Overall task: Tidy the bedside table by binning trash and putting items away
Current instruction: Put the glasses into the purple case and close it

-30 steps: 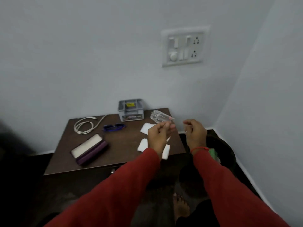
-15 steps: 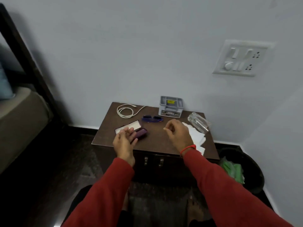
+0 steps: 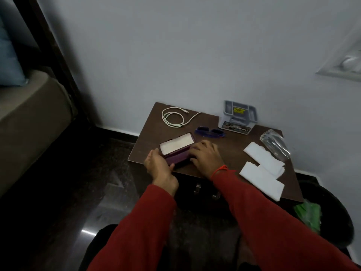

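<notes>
Spectacle case (image 3: 176,151), purple, lid open, near-left on bedside table (image 3: 230,153). Left hand (image 3: 158,165) clamped on its left end; right hand (image 3: 205,157) laid over its right end, fingers curled, likely steadying it for sunglasses (image 3: 210,132) lying just beyond. Tissues (image 3: 261,171), wrapper (image 3: 275,143) lie right, near bin (image 3: 336,218).

My feed is dim and grainy, the pale wall (image 3: 175,55) a flat bluish grey. Left of the counter (image 3: 230,153) the floor (image 3: 68,192) sinks almost to black, with one small bright glint (image 3: 88,232) low down. The switch plate (image 3: 345,65), up and right of the counter, smears into blur at the frame edge. The dark bed post (image 3: 56,61) leans, bent by the wide lens.
</notes>
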A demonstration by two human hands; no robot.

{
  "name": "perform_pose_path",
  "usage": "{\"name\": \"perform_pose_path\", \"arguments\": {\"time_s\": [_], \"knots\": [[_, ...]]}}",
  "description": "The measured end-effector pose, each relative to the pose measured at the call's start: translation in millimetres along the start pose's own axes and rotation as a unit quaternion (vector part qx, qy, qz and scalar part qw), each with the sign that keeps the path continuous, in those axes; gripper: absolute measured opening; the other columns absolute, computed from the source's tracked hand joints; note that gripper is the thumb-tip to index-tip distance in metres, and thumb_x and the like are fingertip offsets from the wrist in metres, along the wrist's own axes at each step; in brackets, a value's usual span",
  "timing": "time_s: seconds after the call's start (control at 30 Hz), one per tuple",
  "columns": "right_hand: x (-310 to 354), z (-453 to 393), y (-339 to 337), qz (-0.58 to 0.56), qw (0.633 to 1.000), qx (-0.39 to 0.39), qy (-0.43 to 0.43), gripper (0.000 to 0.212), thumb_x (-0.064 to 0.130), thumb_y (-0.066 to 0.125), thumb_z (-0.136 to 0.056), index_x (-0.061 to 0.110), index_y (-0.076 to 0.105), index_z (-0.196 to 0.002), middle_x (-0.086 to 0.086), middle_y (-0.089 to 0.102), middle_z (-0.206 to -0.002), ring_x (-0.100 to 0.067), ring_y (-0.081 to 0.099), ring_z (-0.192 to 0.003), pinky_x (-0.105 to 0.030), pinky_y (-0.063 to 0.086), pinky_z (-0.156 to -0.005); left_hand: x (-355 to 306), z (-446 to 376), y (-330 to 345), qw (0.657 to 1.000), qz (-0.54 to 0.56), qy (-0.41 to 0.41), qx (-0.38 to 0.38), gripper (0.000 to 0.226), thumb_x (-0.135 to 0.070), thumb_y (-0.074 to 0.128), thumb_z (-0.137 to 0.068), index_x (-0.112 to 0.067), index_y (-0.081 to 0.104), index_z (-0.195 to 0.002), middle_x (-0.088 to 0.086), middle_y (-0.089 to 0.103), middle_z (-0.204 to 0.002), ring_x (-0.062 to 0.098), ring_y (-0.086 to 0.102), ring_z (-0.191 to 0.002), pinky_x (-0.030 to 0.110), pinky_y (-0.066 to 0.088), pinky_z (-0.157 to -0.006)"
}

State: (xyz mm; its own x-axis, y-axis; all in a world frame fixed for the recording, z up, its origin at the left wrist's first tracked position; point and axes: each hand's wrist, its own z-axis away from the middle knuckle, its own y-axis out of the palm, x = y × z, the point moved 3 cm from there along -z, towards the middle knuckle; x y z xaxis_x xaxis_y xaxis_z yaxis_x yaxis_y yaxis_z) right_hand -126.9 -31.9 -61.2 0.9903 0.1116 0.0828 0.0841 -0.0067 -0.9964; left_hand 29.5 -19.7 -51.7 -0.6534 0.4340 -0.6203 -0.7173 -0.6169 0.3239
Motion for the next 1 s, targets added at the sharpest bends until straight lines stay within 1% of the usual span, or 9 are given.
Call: {"name": "perform_pose_path", "arguments": {"time_s": [0.1,0.23,0.37,0.43,0.53,0.6,0.67,0.8,1.0], "knots": [[-5.1,4.5,-7.7,-0.015,1.0,-0.011,0.006,0.027,0.039,0.055,-0.092,0.034,0.063,-0.117,0.011,0.064,-0.124,-0.021,0.048,-0.12,-0.043,0.028,-0.101,0.9,2.9,0.6,0.999,-0.029,-0.01,0.013,0.034,-0.039,0.057,-0.097,-0.023,0.058,-0.127,0.003,0.06,-0.126,0.011,0.052,-0.086,0.031,0.042,-0.066],[-4.8,18.3,-33.7,-0.202,0.975,-0.093,0.02,0.028,0.04,0.061,-0.088,0.029,0.067,-0.113,0.007,0.07,-0.111,-0.019,0.063,-0.104,-0.045,0.044,-0.094,4.5,21.6,11.0,0.991,-0.049,-0.031,0.119,0.067,-0.067,0.056,-0.089,-0.029,0.048,-0.143,-0.008,0.056,-0.121,0.018,0.05,-0.11,0.037,0.039,-0.093],[13.7,32.3,-62.3,-0.241,0.965,-0.076,-0.068,0.033,0.046,0.053,-0.088,0.028,0.065,-0.114,0.008,0.068,-0.103,-0.015,0.061,-0.097,-0.049,0.046,-0.087,6.0,43.8,24.0,0.969,-0.091,-0.019,0.227,0.086,-0.092,0.055,-0.067,-0.035,0.062,-0.132,-0.004,0.071,-0.124,0.022,0.063,-0.115,0.041,0.044,-0.083],[22.9,38.4,-73.6,-0.238,0.964,-0.057,-0.102,0.037,0.048,0.047,-0.089,0.029,0.063,-0.116,0.01,0.067,-0.104,-0.012,0.057,-0.096,-0.047,0.044,-0.088,5.8,49.0,26.4,0.966,-0.07,-0.026,0.246,0.087,-0.09,0.058,-0.065,-0.025,0.068,-0.122,0.002,0.076,-0.114,0.024,0.071,-0.104,0.047,0.051,-0.089],[27.0,44.0,-83.8,-0.256,0.958,-0.045,-0.125,0.034,0.042,0.052,-0.091,0.025,0.065,-0.117,0.006,0.069,-0.106,-0.016,0.057,-0.101,-0.046,0.043,-0.09,5.2,52.4,29.0,0.966,0.0,-0.022,0.258,0.057,-0.069,0.055,-0.086,-0.015,0.071,-0.087,0.004,0.071,-0.075,0.019,0.071,-0.067,0.029,0.058,-0.064],[24.0,44.9,-90.0,-0.263,0.952,-0.059,-0.142,0.028,0.034,0.057,-0.093,0.022,0.068,-0.115,0.005,0.07,-0.105,-0.016,0.058,-0.102,-0.042,0.043,-0.091,6.6,51.2,29.7,0.966,0.024,-0.043,0.252,0.055,-0.068,0.053,-0.085,-0.016,0.07,-0.091,0.004,0.07,-0.076,0.02,0.07,-0.064,0.03,0.057,-0.06],[13.8,40.3,-96.2,-0.255,0.947,-0.129,-0.145,0.02,0.028,0.058,-0.094,0.02,0.071,-0.108,0.006,0.072,-0.103,-0.014,0.061,-0.1,-0.037,0.045,-0.09,6.3,47.2,28.6,0.97,0.039,-0.066,0.231,0.059,-0.071,0.051,-0.081,-0.018,0.069,-0.099,0.008,0.07,-0.085,0.027,0.071,-0.077,0.045,0.06,-0.072],[-45.0,4.8,-80.8,-0.273,0.94,-0.206,0.006,0.015,0.012,0.06,-0.091,0.011,0.073,-0.101,-0.005,0.073,-0.101,-0.022,0.066,-0.095,-0.031,0.049,-0.087,7.8,36.5,31.4,0.96,0.075,-0.087,0.256,0.065,-0.073,0.051,-0.078,-0.018,0.072,-0.105,0.016,0.069,-0.106,0.04,0.067,-0.102,0.076,0.044,-0.094],[-110.2,-49.7,-15.2,-0.112,0.983,-0.067,0.13,0.037,0.013,0.05,-0.095,0.014,0.055,-0.131,-0.012,0.053,-0.135,-0.034,0.051,-0.119,-0.044,0.04,-0.104,10.5,23.6,34.6,0.939,0.091,-0.08,0.321,0.071,-0.073,0.057,-0.082,-0.013,0.07,-0.116,0.021,0.064,-0.119,0.036,0.061,-0.111,0.063,0.039,-0.114]]}}
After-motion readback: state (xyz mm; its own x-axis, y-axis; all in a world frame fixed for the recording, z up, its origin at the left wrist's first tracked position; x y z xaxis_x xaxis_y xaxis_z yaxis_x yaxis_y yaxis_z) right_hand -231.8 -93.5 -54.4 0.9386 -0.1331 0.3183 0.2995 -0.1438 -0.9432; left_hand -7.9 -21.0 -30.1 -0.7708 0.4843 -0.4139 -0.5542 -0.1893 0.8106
